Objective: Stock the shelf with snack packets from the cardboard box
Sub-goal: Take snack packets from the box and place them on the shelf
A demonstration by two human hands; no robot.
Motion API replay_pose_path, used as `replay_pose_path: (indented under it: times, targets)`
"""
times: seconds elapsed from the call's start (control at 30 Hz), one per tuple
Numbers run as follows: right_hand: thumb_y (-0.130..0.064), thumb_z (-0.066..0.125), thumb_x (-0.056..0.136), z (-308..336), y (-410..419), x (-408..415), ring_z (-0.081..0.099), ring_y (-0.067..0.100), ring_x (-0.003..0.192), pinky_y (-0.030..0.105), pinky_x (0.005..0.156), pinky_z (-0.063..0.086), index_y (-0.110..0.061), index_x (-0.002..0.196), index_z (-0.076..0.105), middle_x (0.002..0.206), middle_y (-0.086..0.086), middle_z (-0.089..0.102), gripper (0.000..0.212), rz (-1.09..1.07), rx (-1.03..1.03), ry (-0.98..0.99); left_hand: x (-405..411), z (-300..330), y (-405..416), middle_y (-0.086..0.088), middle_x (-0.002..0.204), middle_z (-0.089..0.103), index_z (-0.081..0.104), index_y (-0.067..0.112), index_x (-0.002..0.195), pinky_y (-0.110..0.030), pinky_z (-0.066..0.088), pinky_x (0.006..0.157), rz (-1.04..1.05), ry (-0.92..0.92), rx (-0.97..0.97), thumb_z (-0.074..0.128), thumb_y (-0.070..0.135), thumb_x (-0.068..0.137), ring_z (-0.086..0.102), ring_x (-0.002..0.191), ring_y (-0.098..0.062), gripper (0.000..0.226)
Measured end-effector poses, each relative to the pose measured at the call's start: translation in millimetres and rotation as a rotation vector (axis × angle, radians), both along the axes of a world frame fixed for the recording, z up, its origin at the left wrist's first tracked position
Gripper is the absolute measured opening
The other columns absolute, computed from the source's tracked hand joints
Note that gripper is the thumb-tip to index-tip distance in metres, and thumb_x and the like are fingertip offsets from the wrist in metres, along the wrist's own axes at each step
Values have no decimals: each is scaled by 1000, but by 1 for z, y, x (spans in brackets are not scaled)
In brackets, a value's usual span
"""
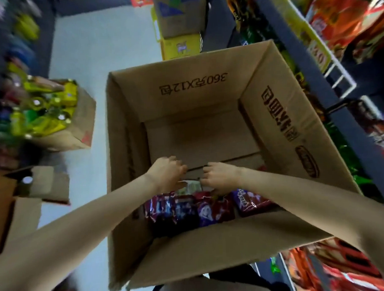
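1. At the bottom of the frame, two bare forearms are seen reaching down into a large open brown cardboard box [212,249], whose near wall fills the lower centre.
2. Against that near wall, a small cluster of glossy dark red and purple snack packets [202,210] is lying on the box floor; the rest of the floor is bare cardboard, so the box is judged to be mostly emptied.
3. Just beyond the packets, at the centre of the frame, the left hand [168,174] and the right hand [220,177] are held close together, fingers curled inward around the edge of a pale green-and-white packet [191,186]. A pinch from both sides is suggested, though blur leaves it unclear how firmly the packet is gripped.
4. The step in hand is judged to be lifting a packet out of the box; that packet and the cluster are left to be shelved.
5. Along the right edge of the frame, a dark blue shelf [297,61] is seen, already crowded with orange, red and green packets, so much stocking appears done.
6. Farther off on the pale floor, a smaller brown box of yellow and green bottles [55,119] is seen at the left, and stacked brown and yellow cartons [180,26] at the top centre.
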State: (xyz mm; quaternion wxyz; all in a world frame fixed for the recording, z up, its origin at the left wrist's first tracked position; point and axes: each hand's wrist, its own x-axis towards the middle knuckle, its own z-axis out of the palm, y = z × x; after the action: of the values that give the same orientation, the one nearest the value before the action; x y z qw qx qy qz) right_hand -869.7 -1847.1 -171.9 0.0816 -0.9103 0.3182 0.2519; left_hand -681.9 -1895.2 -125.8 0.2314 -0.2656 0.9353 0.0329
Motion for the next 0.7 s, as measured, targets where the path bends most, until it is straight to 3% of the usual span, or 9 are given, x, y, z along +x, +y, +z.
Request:
replay_pose_path:
  times: [0.2, 0.27, 0.33, 0.43, 0.53, 0.63, 0.7]
  targets:
    - [-45, 63, 85, -35, 7, -15, 38, 26, 130, 36, 107, 26, -13, 136, 42, 131, 10, 55, 64, -104, 208, 108, -7, -41, 19, -11, 126, 51, 45, 9, 132, -36, 40, 94, 65, -246, 25, 50, 72, 79, 44, 116, -27, 83]
    - [-40, 65, 85, -39, 8, -19, 38, 25, 131, 36, 107, 27, -15, 134, 46, 131, 9, 56, 58, -241, 282, 51, -4, -50, 20, -13, 122, 51, 46, 7, 131, -35, 42, 91, 97, -311, 0, 53, 74, 76, 45, 112, -27, 87]
    - [-35, 64, 87, -41, 9, -24, 47, 25, 120, 35, 98, 35, -16, 124, 55, 123, 7, 59, 42, -388, 342, -44, -3, -53, 19, -12, 120, 50, 47, 6, 129, -34, 42, 90, 162, -315, -8, 56, 72, 74, 45, 110, -26, 86]
    - [-29, 62, 89, -35, 6, -33, 57, 22, 101, 34, 84, 47, -14, 113, 60, 111, 5, 62, 28, -604, 411, -135, -4, -52, 16, -12, 122, 49, 44, 7, 128, -33, 42, 92, 275, -266, 54, 64, 64, 74, 44, 113, -26, 81]
    - [-33, 62, 90, -24, 1, -48, 56, 16, 90, 30, 74, 45, -14, 112, 58, 105, -1, 61, 29, -780, 399, -178, -4, -46, 9, -13, 127, 46, 41, 8, 130, -35, 45, 93, 372, -164, 90, 72, 53, 74, 45, 114, -28, 78]
    - [-36, 59, 91, -19, 1, -65, 54, 16, 84, 29, 68, 41, -16, 111, 55, 103, 2, 61, 29, -952, 329, -196, -1, -36, -2, -18, 139, 31, 25, 13, 143, -39, 49, 92, 559, 25, 209, 75, 30, 77, 50, 115, -34, 84]
    - [-33, 60, 92, -18, 4, -72, 58, 18, 80, 28, 61, 43, -12, 110, 55, 106, 8, 64, 28, -1087, 302, -236, 2, -32, -9, -19, 137, 37, 20, 23, 145, -41, 51, 90, 658, 198, 279, 74, 19, 79, 55, 110, -35, 85]
